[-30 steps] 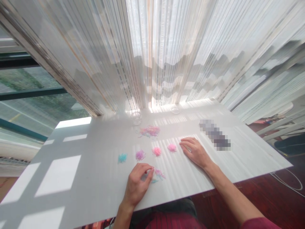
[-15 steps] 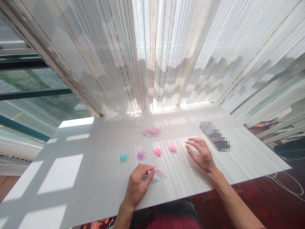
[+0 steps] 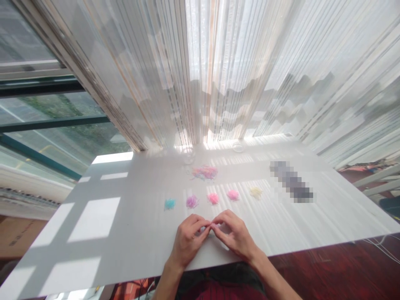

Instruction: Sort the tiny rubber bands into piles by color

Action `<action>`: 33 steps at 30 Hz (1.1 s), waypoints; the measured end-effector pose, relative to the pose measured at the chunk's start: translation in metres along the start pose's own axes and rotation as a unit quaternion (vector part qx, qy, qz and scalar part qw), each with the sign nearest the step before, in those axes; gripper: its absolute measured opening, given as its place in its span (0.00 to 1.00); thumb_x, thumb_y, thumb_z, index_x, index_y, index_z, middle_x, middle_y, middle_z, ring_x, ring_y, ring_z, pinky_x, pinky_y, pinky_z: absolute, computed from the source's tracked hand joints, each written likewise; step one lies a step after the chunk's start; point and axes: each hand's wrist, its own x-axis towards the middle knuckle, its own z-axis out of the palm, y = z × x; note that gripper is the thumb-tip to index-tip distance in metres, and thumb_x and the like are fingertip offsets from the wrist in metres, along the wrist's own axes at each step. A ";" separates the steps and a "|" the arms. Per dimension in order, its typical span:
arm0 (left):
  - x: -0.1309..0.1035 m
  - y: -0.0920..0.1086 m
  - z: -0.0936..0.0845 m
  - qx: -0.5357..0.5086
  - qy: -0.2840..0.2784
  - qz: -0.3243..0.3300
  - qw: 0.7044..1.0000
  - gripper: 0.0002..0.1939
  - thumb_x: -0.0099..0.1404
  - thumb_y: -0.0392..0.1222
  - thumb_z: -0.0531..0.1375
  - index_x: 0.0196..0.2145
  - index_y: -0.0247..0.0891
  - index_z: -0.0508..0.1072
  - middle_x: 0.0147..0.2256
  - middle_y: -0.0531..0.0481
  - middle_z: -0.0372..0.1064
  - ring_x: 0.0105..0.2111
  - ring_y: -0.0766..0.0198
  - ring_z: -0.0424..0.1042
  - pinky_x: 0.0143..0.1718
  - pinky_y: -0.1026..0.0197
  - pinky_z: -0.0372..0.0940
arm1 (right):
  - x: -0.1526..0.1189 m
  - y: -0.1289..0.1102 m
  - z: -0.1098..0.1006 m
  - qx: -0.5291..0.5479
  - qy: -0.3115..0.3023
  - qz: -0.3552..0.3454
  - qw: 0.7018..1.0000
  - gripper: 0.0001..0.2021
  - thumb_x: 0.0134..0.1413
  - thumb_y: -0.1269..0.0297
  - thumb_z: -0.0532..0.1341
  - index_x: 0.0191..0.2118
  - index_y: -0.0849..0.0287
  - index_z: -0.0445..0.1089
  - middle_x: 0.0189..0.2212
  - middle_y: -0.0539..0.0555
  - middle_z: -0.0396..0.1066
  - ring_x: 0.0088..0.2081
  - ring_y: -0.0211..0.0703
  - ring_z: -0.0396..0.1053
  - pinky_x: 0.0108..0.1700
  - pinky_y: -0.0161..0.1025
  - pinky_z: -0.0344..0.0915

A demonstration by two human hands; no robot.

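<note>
My left hand (image 3: 191, 238) and my right hand (image 3: 235, 233) meet near the front of the white table (image 3: 137, 246), fingertips pinched together. What they pinch is too small to make out. A little of a purplish pile of thin strands (image 3: 216, 225) shows between the fingers; my hands hide the rest. Beyond them lies a row of small piles of strands: a teal pile (image 3: 170, 203), a purple pile (image 3: 192, 202), a coral-pink pile (image 3: 213, 198), a pink pile (image 3: 233, 195) and a pale yellow pile (image 3: 256, 192). Farther back spreads a larger mixed-colour pile (image 3: 204, 172).
A phone-like object (image 3: 292, 182), blurred by pixels, lies at the right of the table. Two clear round items, a left one (image 3: 188, 154) and a right one (image 3: 238, 147), stand near the back edge by the sheer curtain (image 3: 212, 83). Window light falls at left.
My right hand has moved left and toward me, from beside the phone-like object to my left hand. Its fingers have closed to a pinch. The pale yellow pile now shows.
</note>
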 end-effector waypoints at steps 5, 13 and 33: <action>0.001 0.000 0.001 0.002 -0.003 -0.006 1.000 0.07 0.74 0.40 0.61 0.42 0.40 0.80 0.33 0.48 0.75 0.32 0.64 0.75 0.31 0.66 0.70 | -0.001 0.003 -0.001 -0.003 0.006 0.013 1.000 0.05 0.65 0.67 0.62 0.36 0.55 0.73 0.28 0.50 0.72 0.30 0.40 0.71 0.33 0.35 0.69; -0.001 -0.002 0.002 -0.015 0.023 -0.016 0.999 0.06 0.73 0.41 0.63 0.43 0.39 0.80 0.34 0.47 0.76 0.28 0.66 0.71 0.31 0.64 0.72 | -0.001 0.002 0.000 -0.012 0.049 0.035 0.998 0.06 0.64 0.66 0.62 0.33 0.55 0.72 0.27 0.50 0.71 0.27 0.39 0.69 0.30 0.34 0.69; 0.002 -0.001 0.001 -0.026 0.042 -0.016 0.999 0.06 0.73 0.36 0.61 0.44 0.39 0.79 0.36 0.48 0.76 0.29 0.66 0.72 0.34 0.64 0.72 | 0.001 -0.003 -0.005 -0.008 0.043 0.032 0.999 0.05 0.65 0.66 0.62 0.36 0.55 0.74 0.29 0.51 0.75 0.30 0.40 0.72 0.31 0.34 0.70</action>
